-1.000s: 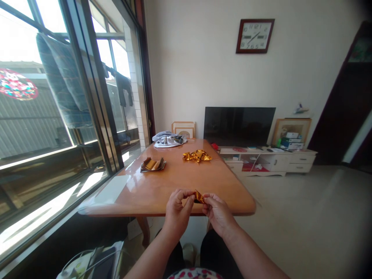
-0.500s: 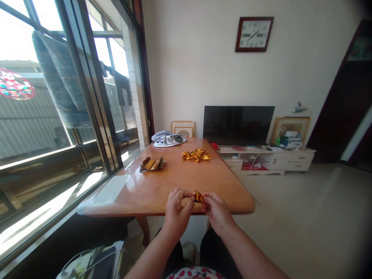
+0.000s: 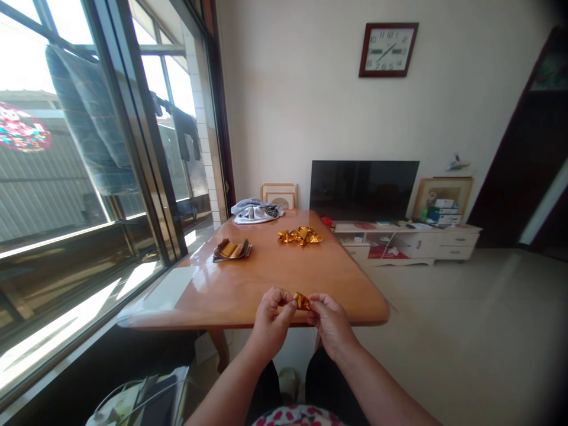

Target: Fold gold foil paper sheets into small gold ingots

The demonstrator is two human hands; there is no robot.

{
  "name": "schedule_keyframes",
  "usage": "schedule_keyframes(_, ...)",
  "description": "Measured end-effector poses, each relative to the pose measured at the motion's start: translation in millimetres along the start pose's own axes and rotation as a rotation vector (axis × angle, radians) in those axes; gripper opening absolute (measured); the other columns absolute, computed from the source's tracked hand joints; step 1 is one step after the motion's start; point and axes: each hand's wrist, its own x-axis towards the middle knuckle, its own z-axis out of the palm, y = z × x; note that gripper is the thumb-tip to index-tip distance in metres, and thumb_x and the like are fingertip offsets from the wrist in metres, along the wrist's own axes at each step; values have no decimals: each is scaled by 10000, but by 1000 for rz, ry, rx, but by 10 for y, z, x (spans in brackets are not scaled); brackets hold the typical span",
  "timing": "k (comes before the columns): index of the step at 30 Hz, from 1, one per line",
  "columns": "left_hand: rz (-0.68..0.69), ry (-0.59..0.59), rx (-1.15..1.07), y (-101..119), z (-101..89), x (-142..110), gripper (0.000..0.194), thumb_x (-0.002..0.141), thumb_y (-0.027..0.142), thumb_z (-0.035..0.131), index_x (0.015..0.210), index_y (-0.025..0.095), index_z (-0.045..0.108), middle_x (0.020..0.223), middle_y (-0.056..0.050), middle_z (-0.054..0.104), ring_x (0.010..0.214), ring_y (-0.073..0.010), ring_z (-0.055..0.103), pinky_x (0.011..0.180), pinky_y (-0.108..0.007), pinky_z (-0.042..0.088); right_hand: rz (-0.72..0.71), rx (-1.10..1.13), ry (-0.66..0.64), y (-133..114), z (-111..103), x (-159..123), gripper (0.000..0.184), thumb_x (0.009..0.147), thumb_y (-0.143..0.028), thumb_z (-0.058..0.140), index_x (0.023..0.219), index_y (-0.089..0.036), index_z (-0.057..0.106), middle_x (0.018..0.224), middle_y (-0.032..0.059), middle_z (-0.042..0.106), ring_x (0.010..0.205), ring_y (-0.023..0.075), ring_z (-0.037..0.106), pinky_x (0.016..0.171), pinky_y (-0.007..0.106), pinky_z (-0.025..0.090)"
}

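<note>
A small folded piece of shiny gold foil paper (image 3: 302, 301) is held between my two hands, just above the table's near edge. My left hand (image 3: 274, 313) pinches its left end between thumb and fingers. On the right end, my right hand (image 3: 329, 319) grips it the same way. Farther up the table lies a pile of crumpled or folded gold foil pieces (image 3: 300, 236). To the left sits a curled stack of gold-brown paper sheets (image 3: 232, 249).
The wooden table (image 3: 275, 272) has rounded corners. A bundle of grey and white cloth (image 3: 256, 211) lies at its far end, and a pale sheet (image 3: 171, 289) at its left edge. Windows (image 3: 146, 148) run along the left. A television (image 3: 364, 190) stands beyond on a white cabinet (image 3: 448, 239).
My fingers have turned the gold foil piece slightly, and both hands keep hold of it. The view has shifted a little; the things on the table stay put.
</note>
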Motion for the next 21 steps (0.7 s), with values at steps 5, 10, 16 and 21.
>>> schedule_keyframes(5,-52,19,-83,-3,9,7,179,867,355,639,793,195,605,746,-5,578,713,-154,522,692,-283,431,-19,-34,4,15,3,3,241,655,-305,779,837,-202,659,735,6,702,557,123,556,530,255,458)
schedule_keyframes(10,-85,18,-122,-44,14,6,161,855,350,651,842,191,631,785,-14,597,729,-154,521,704,-281,432,-24,-41,15,10,9,6,236,657,-306,780,832,-208,655,736,6,704,546,123,552,531,260,450)
schedule_keyframes(16,39,29,13,-31,-12,-8,121,870,321,642,837,204,637,857,-34,622,858,-195,568,804,-324,454,-25,-44,24,7,14,-7,247,648,-322,801,814,-210,655,717,0,698,535,123,550,526,259,435)
schedule_keyframes(21,130,42,135,70,-32,-12,128,888,315,629,805,218,627,836,-30,631,859,-205,568,816,-341,439,-37,-61,6,11,15,-7,238,672,-328,790,827,-207,656,743,2,704,562,124,551,535,256,457)
